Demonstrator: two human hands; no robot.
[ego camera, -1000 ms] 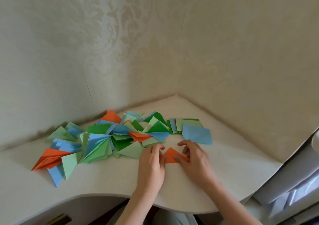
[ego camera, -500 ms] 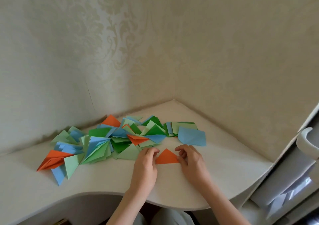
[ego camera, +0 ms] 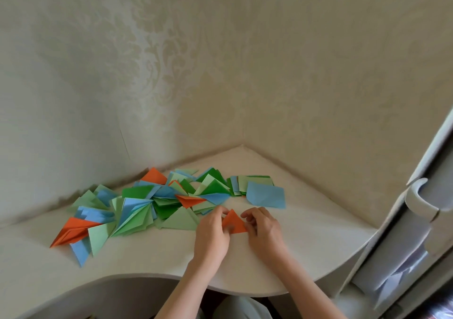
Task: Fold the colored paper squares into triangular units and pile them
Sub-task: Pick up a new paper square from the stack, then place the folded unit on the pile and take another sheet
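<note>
A spread of folded paper triangles (ego camera: pixel 137 211) in orange, blue and two greens fans across the left and back of a pale corner desk (ego camera: pixel 147 257), reaching toward the wall corner. Nearer the front edge, at the middle of the desk, a person's left hand (ego camera: pixel 212 235) pinches the left side of an orange paper triangle (ego camera: pixel 234 222), fingers curled over it. The right hand (ego camera: pixel 263 230) grips the triangle's right corner, fingertips bent onto the paper, which lies low on the desk between both hands. Behind them, toward the back right edge, a blue paper square (ego camera: pixel 266 195) lies flat, overlapping a small stack of green and blue squares (ego camera: pixel 245 182).
</note>
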